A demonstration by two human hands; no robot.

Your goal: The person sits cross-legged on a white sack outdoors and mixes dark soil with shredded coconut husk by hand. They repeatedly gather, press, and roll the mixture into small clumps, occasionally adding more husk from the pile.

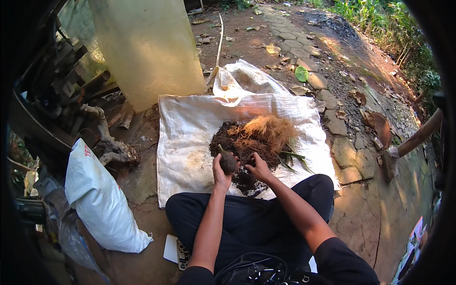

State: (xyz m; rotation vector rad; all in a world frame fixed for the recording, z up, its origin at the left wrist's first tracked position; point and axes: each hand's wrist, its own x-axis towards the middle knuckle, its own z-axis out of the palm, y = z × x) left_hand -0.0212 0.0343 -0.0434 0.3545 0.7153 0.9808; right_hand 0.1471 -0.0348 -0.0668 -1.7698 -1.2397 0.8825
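My left hand (221,174) cups a round, dark brown ball (228,164) that looks like soil or a coconut; a short pale stub (220,146) shows at its upper left. Close to the right of it is my right hand (259,167), fingers bent towards the thumb; whether they pinch anything is too small to tell. Both hands are above a heap of dark soil (222,137) on a white woven plastic sack (185,142). Orange-brown coconut fibre (270,131) lies on the far side of the heap. Green leaf blades (294,155) stick out at its right.
A full white sack (101,199) leans at the left, near a gnarled piece of wood (105,133). Behind stands a yellowish translucent panel (149,53). A wooden-handled tool (420,131) is at the right, by stone pavers (343,151). A phone (182,255) lies beside my left leg.
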